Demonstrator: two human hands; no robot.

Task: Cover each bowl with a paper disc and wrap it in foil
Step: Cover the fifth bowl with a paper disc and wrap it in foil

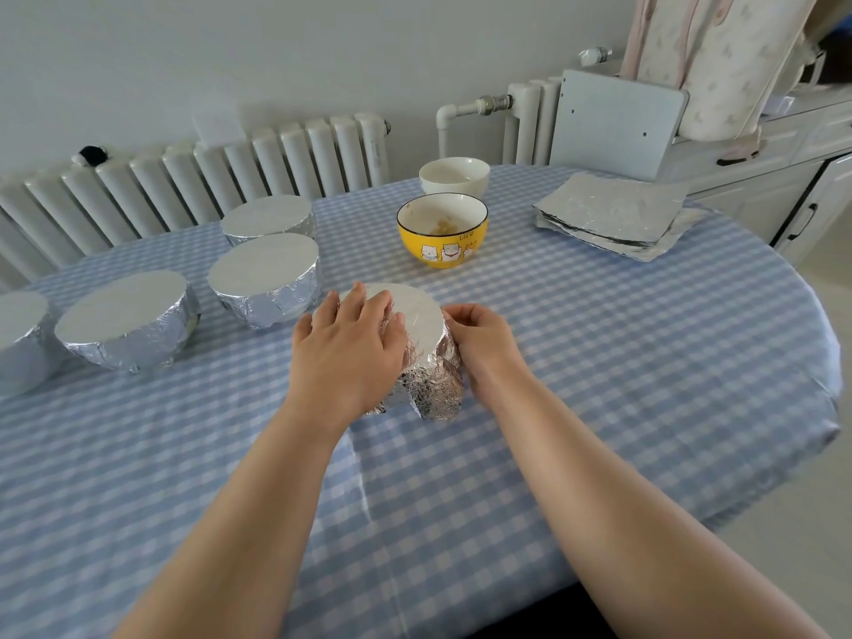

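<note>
A foil-wrapped bowl [431, 362] with a white paper disc on top stands at the table's middle. My left hand [350, 343] lies over its left side, fingers spread flat on the disc and foil. My right hand [479, 341] grips the bowl's right side, fingers curled against the foil. Behind it stand a yellow bowl [441, 232] with cat pictures and a white bowl [454, 176], both uncovered. A stack of foil sheets [613, 214] lies at the back right.
Several wrapped bowls sit at the left: one [265, 281] nearest, one [267, 221] behind it, one [127, 320] further left, one [20, 339] at the frame edge. The checked tablecloth [599, 362] covers an oval table. A radiator [184, 186] runs behind.
</note>
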